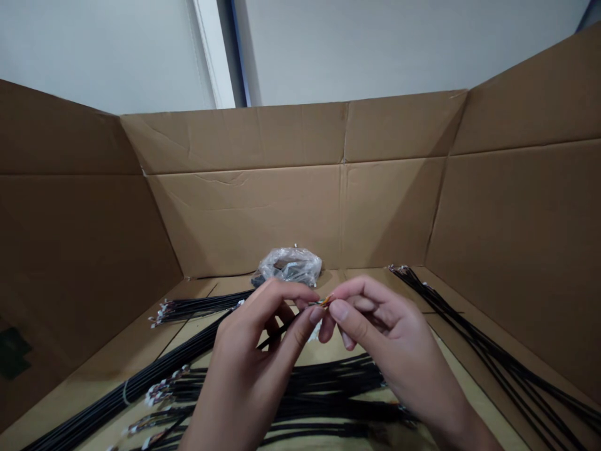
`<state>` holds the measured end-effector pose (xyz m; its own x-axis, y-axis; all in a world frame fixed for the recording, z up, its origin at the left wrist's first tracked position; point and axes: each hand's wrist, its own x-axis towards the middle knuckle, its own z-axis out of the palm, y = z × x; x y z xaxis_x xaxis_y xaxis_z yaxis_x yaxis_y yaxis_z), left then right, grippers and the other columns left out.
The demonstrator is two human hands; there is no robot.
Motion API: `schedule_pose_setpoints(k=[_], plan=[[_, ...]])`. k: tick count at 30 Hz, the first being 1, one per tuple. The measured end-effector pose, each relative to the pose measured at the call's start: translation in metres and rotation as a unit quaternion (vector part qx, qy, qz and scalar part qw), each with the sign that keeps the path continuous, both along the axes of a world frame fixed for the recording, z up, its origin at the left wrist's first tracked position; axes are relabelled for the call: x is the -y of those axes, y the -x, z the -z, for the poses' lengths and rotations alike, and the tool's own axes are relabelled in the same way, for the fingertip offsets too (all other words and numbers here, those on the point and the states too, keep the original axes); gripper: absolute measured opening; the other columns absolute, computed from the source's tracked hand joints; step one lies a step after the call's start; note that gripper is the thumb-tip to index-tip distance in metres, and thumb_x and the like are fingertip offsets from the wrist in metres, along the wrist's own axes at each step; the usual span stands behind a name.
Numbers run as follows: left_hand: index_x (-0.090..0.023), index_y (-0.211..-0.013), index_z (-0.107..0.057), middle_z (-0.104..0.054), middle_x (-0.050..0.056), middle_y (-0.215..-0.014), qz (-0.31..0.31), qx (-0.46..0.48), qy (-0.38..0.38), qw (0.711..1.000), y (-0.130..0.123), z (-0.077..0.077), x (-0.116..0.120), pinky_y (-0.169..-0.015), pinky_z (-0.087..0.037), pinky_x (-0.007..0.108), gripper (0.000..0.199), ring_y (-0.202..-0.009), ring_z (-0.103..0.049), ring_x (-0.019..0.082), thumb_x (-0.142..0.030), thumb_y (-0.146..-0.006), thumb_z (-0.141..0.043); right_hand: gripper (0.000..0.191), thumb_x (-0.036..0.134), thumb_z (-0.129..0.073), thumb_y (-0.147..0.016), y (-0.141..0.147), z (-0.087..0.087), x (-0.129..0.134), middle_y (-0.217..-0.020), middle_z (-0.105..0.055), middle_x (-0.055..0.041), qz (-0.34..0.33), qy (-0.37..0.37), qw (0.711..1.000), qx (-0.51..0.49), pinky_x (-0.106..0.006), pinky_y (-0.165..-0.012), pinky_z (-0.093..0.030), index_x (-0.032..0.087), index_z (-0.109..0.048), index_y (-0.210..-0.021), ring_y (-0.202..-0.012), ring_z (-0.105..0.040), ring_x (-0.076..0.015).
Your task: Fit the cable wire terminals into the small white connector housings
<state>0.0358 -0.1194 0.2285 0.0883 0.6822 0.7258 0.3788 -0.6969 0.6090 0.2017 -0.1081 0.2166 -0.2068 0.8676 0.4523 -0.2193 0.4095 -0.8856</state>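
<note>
Near the middle of the head view, my left hand (263,351) pinches a black cable (276,336) close to its end, between thumb and forefinger. Thin coloured wires (325,302), orange and yellow among them, come out of that end. My right hand (385,332) meets them from the right, with thumb and forefinger closed on the wire tips. The fingertips of both hands are almost touching. Whatever else sits at the wire tips is hidden by the right fingers.
Cardboard walls (263,219) surround the work surface. A tied black cable bundle (154,376) runs along the left, with a shorter bundle (201,305) behind. More cables (338,382) lie below my hands. Long cables (474,335) stretch along the right. A clear plastic bag (291,266) sits at the back.
</note>
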Motion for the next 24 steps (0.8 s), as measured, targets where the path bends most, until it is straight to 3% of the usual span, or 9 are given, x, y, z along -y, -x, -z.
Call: schedule_pose_setpoints(k=[14, 19, 24], plan=[[-0.032, -0.091, -0.073, -0.073, -0.005, -0.086, -0.004, 0.006, -0.039, 0.999, 0.0022, 0.0038, 0.0019, -0.060, -0.051, 0.021, 0.016, -0.075, -0.068, 0.012, -0.018, -0.096, -0.066, 0.010, 0.029, -0.070, -0.096, -0.0011, 0.0012, 0.0030, -0.071, -0.076, 0.0020, 0.023, -0.021, 0.999, -0.005, -0.021, -0.059, -0.052, 0.024, -0.069, -0.087, -0.067, -0.070, -0.0113], [-0.031, -0.091, -0.075, -0.073, -0.004, -0.082, 0.001, 0.019, -0.051, 0.999, 0.0003, 0.0040, 0.0022, -0.055, -0.050, 0.020, 0.017, -0.066, -0.065, 0.011, -0.016, -0.095, -0.068, 0.009, 0.027, -0.071, -0.095, -0.0006, 0.0010, 0.0041, -0.071, -0.075, 0.0023, 0.016, -0.023, 0.999, -0.018, -0.019, -0.061, -0.053, 0.024, -0.070, -0.087, -0.068, -0.070, -0.0102], [-0.030, -0.085, -0.077, -0.071, -0.005, -0.077, 0.030, 0.050, -0.011, 0.998, -0.0011, 0.0032, 0.0016, -0.048, -0.047, 0.016, 0.018, -0.053, -0.058, 0.007, -0.016, -0.093, -0.069, 0.004, 0.026, -0.072, -0.095, -0.0015, 0.0010, 0.0049, -0.071, -0.075, 0.0025, 0.005, -0.012, 1.000, -0.027, -0.017, -0.058, -0.053, 0.026, -0.074, -0.098, -0.068, -0.071, -0.0102]])
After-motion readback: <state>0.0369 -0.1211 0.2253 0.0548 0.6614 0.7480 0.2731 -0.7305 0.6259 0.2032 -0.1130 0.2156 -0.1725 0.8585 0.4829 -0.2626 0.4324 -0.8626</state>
